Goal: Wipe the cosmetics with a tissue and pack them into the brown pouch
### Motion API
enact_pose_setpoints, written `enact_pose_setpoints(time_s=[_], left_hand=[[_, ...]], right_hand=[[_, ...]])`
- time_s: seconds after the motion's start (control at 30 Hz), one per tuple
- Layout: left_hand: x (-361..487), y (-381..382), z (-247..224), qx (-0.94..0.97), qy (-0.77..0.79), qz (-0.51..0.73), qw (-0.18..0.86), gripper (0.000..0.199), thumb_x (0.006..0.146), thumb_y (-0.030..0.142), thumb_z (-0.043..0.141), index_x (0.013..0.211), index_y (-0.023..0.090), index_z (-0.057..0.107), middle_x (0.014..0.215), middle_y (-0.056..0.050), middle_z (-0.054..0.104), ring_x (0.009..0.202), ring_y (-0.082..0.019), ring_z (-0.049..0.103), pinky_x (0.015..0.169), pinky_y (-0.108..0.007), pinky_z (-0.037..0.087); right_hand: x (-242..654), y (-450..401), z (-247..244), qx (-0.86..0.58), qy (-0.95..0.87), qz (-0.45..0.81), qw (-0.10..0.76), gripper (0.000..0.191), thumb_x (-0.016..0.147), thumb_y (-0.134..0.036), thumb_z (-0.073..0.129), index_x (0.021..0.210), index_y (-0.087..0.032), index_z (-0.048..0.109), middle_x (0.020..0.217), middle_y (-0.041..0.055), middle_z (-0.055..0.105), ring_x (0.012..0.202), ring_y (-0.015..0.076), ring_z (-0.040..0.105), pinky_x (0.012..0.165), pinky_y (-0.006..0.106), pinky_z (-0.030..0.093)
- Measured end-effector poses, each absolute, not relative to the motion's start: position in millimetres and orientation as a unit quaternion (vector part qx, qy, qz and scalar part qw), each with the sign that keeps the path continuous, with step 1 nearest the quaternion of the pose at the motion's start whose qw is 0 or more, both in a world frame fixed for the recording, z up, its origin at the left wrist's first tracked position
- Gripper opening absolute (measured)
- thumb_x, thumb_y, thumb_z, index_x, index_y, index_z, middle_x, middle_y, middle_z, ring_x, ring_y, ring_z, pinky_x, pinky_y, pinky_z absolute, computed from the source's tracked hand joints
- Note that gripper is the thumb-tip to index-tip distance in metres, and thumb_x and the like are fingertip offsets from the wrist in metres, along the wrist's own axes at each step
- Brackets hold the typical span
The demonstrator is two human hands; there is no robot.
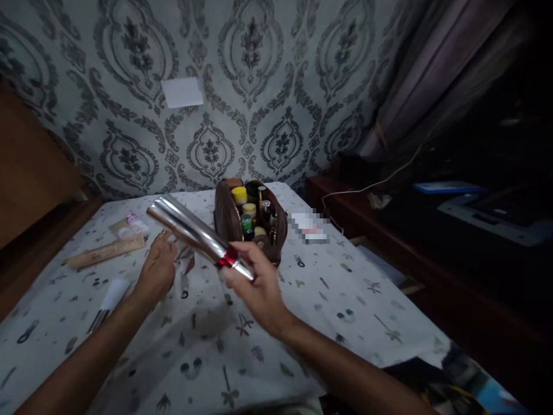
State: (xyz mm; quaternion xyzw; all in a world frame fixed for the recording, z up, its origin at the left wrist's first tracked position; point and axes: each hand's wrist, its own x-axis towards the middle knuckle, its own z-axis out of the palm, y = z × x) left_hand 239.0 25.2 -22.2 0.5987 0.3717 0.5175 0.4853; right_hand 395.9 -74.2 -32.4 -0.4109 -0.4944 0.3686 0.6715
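Note:
A shiny silver tube with a red band and a narrower silver end (194, 230) is held in my right hand (257, 282), which grips it near the red band. The tube slants up to the left above the table. My left hand (158, 268) is just below its far end, fingers curled together. Small blurred shapes show around those fingers, and I cannot make out what they are. Behind the tube stands an open brown zip bag (227, 213) holding several small jars and bottles, among them a yellow-lidded jar (239, 195) and a green-labelled one (247, 223).
A long tan tube (106, 252) lies at the left, with a small pink-and-white packet (136, 222) behind it. A white item with dark strips (113, 295) is beside my left forearm. A patterned cloth (259, 369) covers the table. A white cable (371, 187) crosses the dark furniture at right.

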Motion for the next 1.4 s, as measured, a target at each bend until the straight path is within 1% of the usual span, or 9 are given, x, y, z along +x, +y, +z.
enact_pose_setpoints(time_s=[0.1,0.23,0.33,0.43,0.57,0.7,1.0,1.1,1.4], left_hand=[[259.0,44.0,-3.8,0.717,0.323,0.451,0.422,0.037,0.092,0.052,0.053,0.105,0.021,0.067,0.084,-0.004,0.067,0.075,-0.019,0.064,0.069,-0.031,0.053],[284.1,68.6,24.6,0.899,0.256,0.322,0.151,0.041,0.09,0.029,0.048,0.127,0.024,0.066,0.104,-0.007,0.07,0.095,-0.024,0.065,0.09,-0.036,0.05],[296.7,82.2,35.0,0.941,0.251,0.228,0.026,0.056,0.082,0.019,0.045,0.135,0.03,0.062,0.102,-0.006,0.07,0.086,-0.024,0.066,0.081,-0.033,0.05],[304.2,88.1,38.1,0.953,0.248,0.174,-0.025,0.06,0.075,0.017,0.048,0.131,0.032,0.063,0.109,-0.004,0.071,0.081,-0.023,0.066,0.07,-0.029,0.048],[306.2,88.0,37.1,0.95,0.266,0.16,-0.029,0.05,0.072,0.017,0.049,0.118,0.03,0.065,0.105,-0.005,0.073,0.082,-0.027,0.067,0.065,-0.03,0.045],[300.7,88.3,31.7,0.94,0.29,0.179,-0.009,0.051,0.074,0.019,0.05,0.123,0.029,0.061,0.105,-0.006,0.074,0.086,-0.031,0.07,0.064,-0.032,0.043],[292.3,97.1,9.5,0.928,0.258,0.267,0.034,0.045,0.084,0.025,0.051,0.128,0.029,0.061,0.119,-0.005,0.074,0.094,-0.029,0.073,0.074,-0.033,0.053],[291.3,99.3,4.9,0.916,0.253,0.309,0.052,0.038,0.088,0.03,0.053,0.124,0.031,0.065,0.112,-0.004,0.077,0.085,-0.027,0.074,0.073,-0.033,0.056],[300.2,97.7,12.7,0.919,0.222,0.324,0.038,0.035,0.09,0.027,0.053,0.123,0.033,0.065,0.098,-0.003,0.077,0.077,-0.024,0.073,0.064,-0.03,0.056]], right_hand=[[437.6,-86.4,-15.9,-0.441,-0.487,0.312,0.686,0.031,0.086,-0.04,0.067,0.109,-0.024,0.056,0.088,0.0003,0.064,0.062,0.0099,0.054,0.049,0.021,0.042],[489.9,-93.8,5.5,-0.5,-0.479,0.211,0.69,0.033,0.085,-0.045,0.07,0.101,-0.024,0.051,0.081,-0.0022,0.062,0.055,0.0087,0.052,0.044,0.02,0.04],[519.7,-94.1,19.6,-0.531,-0.49,0.146,0.676,0.033,0.084,-0.046,0.072,0.098,-0.024,0.052,0.078,-0.0025,0.062,0.053,0.0091,0.052,0.042,0.021,0.04],[540.0,-90.7,30.1,-0.546,-0.503,0.099,0.662,0.03,0.085,-0.046,0.071,0.097,-0.024,0.055,0.076,-0.0021,0.061,0.051,0.0093,0.051,0.042,0.022,0.039],[556.7,-79.8,40.6,-0.559,-0.536,0.044,0.631,0.027,0.086,-0.046,0.071,0.095,-0.023,0.059,0.07,-0.0026,0.057,0.053,0.0102,0.051,0.047,0.025,0.041],[567.2,-59.4,51.5,-0.565,-0.579,0.003,0.588,0.027,0.087,-0.046,0.07,0.094,-0.022,0.06,0.076,-0.0008,0.059,0.063,0.0122,0.055,0.054,0.027,0.044],[571.3,21.1,70.7,-0.524,-0.708,0.025,0.473,0.028,0.091,-0.049,0.064,0.091,-0.021,0.061,0.073,-0.0047,0.057,0.072,0.0112,0.057,0.067,0.026,0.047],[569.0,39.8,80.5,-0.513,-0.734,0.026,0.444,0.029,0.09,-0.047,0.065,0.089,-0.018,0.063,0.076,-0.005,0.058,0.081,0.0122,0.061,0.075,0.029,0.05],[564.0,53.4,105.3,-0.491,-0.797,-0.024,0.351,0.055,0.092,-0.058,0.037,0.089,-0.012,0.066,0.087,-0.0088,0.064,0.089,0.0097,0.067,0.074,0.026,0.044]])
